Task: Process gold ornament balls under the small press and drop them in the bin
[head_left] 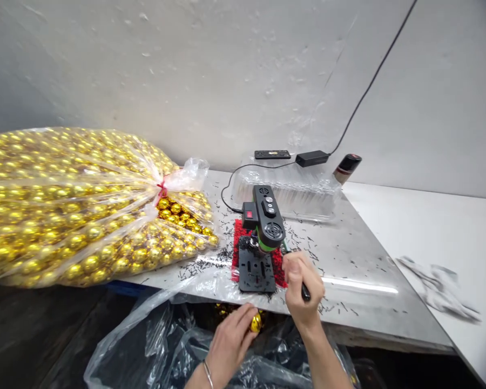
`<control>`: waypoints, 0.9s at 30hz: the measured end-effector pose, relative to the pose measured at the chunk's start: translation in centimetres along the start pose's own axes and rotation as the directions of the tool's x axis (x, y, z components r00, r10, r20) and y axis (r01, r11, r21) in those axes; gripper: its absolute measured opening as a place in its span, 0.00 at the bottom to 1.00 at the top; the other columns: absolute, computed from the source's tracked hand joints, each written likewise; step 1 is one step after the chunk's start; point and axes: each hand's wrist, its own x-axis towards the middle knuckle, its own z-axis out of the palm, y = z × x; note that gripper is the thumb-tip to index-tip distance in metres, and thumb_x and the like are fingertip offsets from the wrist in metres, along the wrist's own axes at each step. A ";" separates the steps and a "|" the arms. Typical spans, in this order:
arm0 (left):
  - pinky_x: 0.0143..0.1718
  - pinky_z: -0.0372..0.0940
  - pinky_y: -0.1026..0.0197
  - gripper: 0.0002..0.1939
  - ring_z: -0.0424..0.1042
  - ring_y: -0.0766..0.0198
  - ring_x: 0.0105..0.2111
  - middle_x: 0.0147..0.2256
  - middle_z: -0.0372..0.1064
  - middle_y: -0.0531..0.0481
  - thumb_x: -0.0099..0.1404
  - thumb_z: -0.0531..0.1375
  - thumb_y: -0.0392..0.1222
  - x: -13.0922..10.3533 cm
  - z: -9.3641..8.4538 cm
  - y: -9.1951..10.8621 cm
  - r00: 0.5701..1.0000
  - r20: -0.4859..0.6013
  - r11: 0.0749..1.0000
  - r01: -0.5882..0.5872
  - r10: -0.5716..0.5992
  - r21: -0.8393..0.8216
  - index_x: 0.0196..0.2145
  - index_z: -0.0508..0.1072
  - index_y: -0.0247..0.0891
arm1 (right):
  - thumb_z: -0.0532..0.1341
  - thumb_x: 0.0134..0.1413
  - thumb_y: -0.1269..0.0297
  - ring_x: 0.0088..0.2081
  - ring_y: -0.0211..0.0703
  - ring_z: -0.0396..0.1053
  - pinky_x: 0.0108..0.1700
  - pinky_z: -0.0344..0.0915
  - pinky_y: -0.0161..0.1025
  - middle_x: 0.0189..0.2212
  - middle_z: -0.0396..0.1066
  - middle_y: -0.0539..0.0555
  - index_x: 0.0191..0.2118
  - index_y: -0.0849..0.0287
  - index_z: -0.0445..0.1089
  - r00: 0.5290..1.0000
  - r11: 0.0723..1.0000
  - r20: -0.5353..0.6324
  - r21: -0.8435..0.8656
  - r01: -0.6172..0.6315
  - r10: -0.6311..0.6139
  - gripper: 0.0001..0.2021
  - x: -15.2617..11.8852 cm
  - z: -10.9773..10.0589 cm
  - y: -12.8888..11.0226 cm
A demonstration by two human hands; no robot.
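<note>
A small black bench drill press [270, 216] stands on a red mat [281, 275], its slotted base plate [257, 278] facing me. My right hand [303, 281] is closed around the black-tipped lever handle [305, 293] on the machine's right side. Below the table's front edge, my left hand [235, 337] pinches a shiny gold ball [256, 323] at its fingertips. Under that hand hangs an open clear plastic bag [133, 337], with more gold balls partly visible inside. The drill bit is hidden under the machine's head.
A large tied bag of gold balls [76, 216] fills the left side. Behind the machine lie a clear plastic tray [303, 189], a black power adapter [311, 158] and a dark-capped can [347, 166]. Black shavings litter the metal table [364, 259]. A pale glove [441, 286] rests at right.
</note>
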 end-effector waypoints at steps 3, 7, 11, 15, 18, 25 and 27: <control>0.45 0.72 0.60 0.20 0.73 0.59 0.47 0.55 0.67 0.40 0.69 0.51 0.45 -1.4 0.3 0.1 0.999 0.055 0.997 -0.003 -0.002 0.082 0.57 0.64 0.38 | 0.50 0.59 0.77 0.26 0.36 0.59 0.29 0.54 0.37 0.23 0.59 0.49 0.23 0.58 0.55 1.000 1.000 -0.022 0.016 0.015 -0.015 0.14 -0.6 0.2 0.4; 0.47 0.70 0.58 0.14 0.74 0.60 0.46 0.48 0.73 0.43 0.69 0.52 0.40 2.3 -2.2 -2.1 0.996 -0.087 0.991 0.020 -0.009 0.134 0.51 0.70 0.38 | 0.50 0.58 0.78 0.27 0.36 0.59 0.29 0.54 0.37 0.24 0.60 0.50 0.23 0.58 0.56 1.000 1.000 -0.018 0.016 0.022 -0.021 0.14 -0.6 0.2 0.5; 0.50 0.67 0.50 0.15 0.72 0.54 0.47 0.46 0.73 0.40 0.69 0.50 0.35 9.1 -6.5 -6.9 0.937 -0.280 0.899 0.294 -0.206 0.323 0.47 0.73 0.35 | 0.50 0.58 0.78 0.27 0.36 0.60 0.29 0.55 0.37 0.23 0.59 0.49 0.23 0.58 0.55 0.999 0.999 -0.027 0.017 0.035 -0.035 0.14 -0.5 0.3 0.4; 0.49 0.64 0.51 0.15 0.70 0.51 0.48 0.47 0.72 0.37 0.64 0.53 0.30 14.7 -8.9 -11.4 0.870 -0.014 0.770 0.443 -0.492 0.459 0.45 0.75 0.34 | 0.50 0.58 0.78 0.27 0.36 0.60 0.29 0.55 0.37 0.23 0.59 0.50 0.23 0.58 0.55 0.998 0.999 -0.040 0.013 0.050 -0.050 0.14 -0.4 0.5 0.4; 0.46 0.65 0.51 0.08 0.72 0.48 0.45 0.42 0.74 0.35 0.59 0.59 0.31 17.1 -8.9 -13.2 0.819 0.092 0.755 0.471 -0.566 0.456 0.36 0.77 0.33 | 0.50 0.58 0.79 0.27 0.36 0.60 0.29 0.55 0.37 0.23 0.59 0.49 0.23 0.58 0.55 0.999 0.999 -0.027 0.001 0.047 -0.047 0.14 -0.4 0.5 0.4; 0.43 0.68 0.56 0.13 0.74 0.54 0.41 0.41 0.74 0.41 0.60 0.60 0.39 17.0 -9.3 -13.8 0.797 0.065 0.787 0.574 -0.600 0.227 0.43 0.73 0.35 | 0.50 0.59 0.77 0.27 0.36 0.60 0.28 0.55 0.36 0.23 0.59 0.49 0.24 0.58 0.56 0.998 0.998 -0.022 -0.016 0.061 -0.062 0.13 -0.5 0.4 0.4; 0.41 0.70 0.58 0.17 0.75 0.59 0.38 0.41 0.74 0.44 0.61 0.60 0.41 15.6 -10.0 -13.2 0.764 0.044 0.745 0.639 -0.644 -0.191 0.47 0.70 0.35 | 0.50 0.59 0.77 0.26 0.36 0.60 0.28 0.55 0.36 0.23 0.60 0.49 0.24 0.58 0.57 0.998 0.998 -0.020 -0.015 0.058 -0.058 0.13 -0.5 0.4 0.4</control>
